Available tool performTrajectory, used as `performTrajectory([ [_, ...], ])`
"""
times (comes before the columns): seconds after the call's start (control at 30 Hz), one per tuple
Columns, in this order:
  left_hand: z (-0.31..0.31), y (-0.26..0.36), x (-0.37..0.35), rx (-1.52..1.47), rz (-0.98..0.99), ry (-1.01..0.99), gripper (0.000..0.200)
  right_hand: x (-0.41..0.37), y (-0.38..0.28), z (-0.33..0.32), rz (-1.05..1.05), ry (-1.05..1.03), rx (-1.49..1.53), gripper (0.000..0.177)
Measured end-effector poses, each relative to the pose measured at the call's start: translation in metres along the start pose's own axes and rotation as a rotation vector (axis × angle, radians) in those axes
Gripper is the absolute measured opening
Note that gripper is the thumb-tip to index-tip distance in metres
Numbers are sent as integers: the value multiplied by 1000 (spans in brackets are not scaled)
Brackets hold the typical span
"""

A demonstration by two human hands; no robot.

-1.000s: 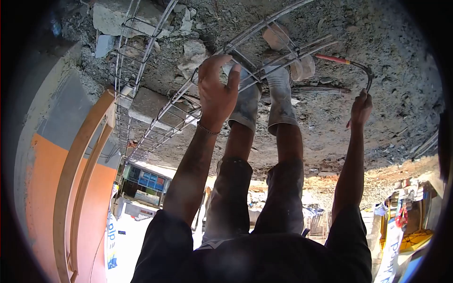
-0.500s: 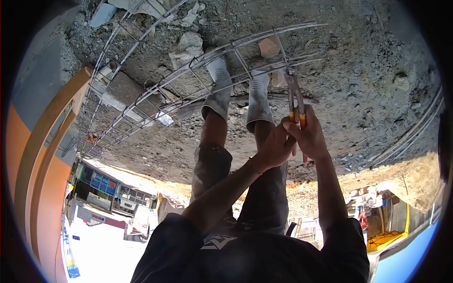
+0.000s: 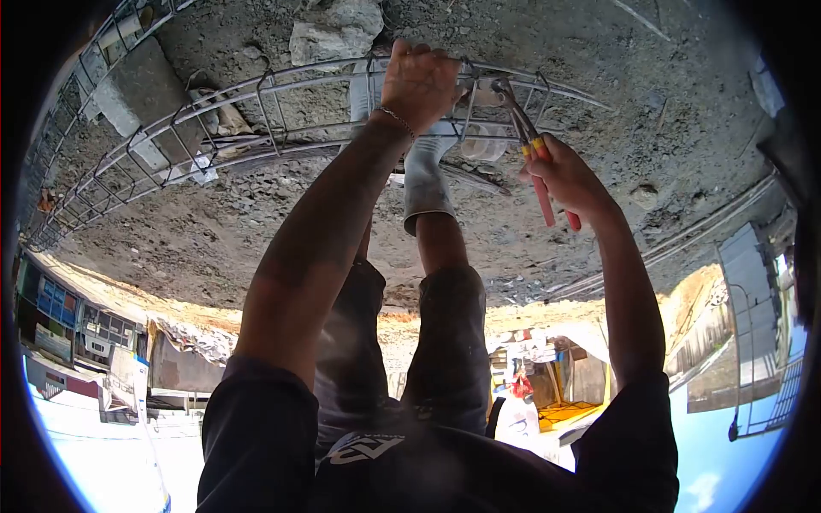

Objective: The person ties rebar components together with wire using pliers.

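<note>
A long cage of steel rebar point(image 3: 275, 103), made of lengthwise bars joined by square stirrups, curves across the upper part of the head view. My left hand point(image 3: 419, 85) is closed around its upper bars, knuckles turned away from me. In my right hand point(image 3: 571, 175) I grip pincers point(image 3: 520, 115) with red and yellow handles. Their jaws point up and left and lie at the cage, close to a stirrup right of my left hand. Whether they bite on a wire there is too small to tell.
My boots point(image 3: 428, 184) stand on rough soil beside the cage. A concrete block point(image 3: 145, 90) lies under the cage at the left, and a pale rock point(image 3: 338, 34) lies beyond it. Long thin rods point(image 3: 676, 244) lie on the ground at right.
My left hand has left the pincers and taken hold of the rebar cage. The pincers have tilted, jaws to the left, at the cage. The whole view has shifted.
</note>
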State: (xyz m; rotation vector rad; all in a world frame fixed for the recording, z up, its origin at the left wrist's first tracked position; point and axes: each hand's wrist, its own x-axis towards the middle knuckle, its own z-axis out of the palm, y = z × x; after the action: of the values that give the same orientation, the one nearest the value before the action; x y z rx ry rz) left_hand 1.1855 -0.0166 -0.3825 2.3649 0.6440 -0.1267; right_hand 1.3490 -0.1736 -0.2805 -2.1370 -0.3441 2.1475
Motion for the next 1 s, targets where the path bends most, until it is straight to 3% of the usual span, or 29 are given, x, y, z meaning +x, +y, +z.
performTrajectory([
  [0.07,11,-3,3,71,1,-214,21,-5,-23,-12,59,-27,6,21],
  [0.13,19,-6,-1,26,-35,-219,17,0,-42,-20,269,-114,-39,23],
  [0.23,24,-3,-7,-102,-6,-31,15,5,-56,-24,311,-179,-79,25],
  [0.3,23,5,-9,-83,-147,-156,16,4,-66,-24,335,-198,-70,26],
  [0.4,18,14,-10,-104,-278,-187,21,3,-76,-22,406,-202,-68,29],
  [0.5,15,16,-8,-166,-335,-247,26,-9,-80,-18,520,-229,223,34],
  [0.67,11,17,-8,-191,-401,-278,28,-26,-90,-3,498,-257,444,40],
  [0.73,10,18,-7,-235,-417,-304,28,-19,-84,0,380,-301,634,43],
  [1.0,9,18,-6,-277,-456,-331,27,-15,-95,15,417,-305,742,48],
])
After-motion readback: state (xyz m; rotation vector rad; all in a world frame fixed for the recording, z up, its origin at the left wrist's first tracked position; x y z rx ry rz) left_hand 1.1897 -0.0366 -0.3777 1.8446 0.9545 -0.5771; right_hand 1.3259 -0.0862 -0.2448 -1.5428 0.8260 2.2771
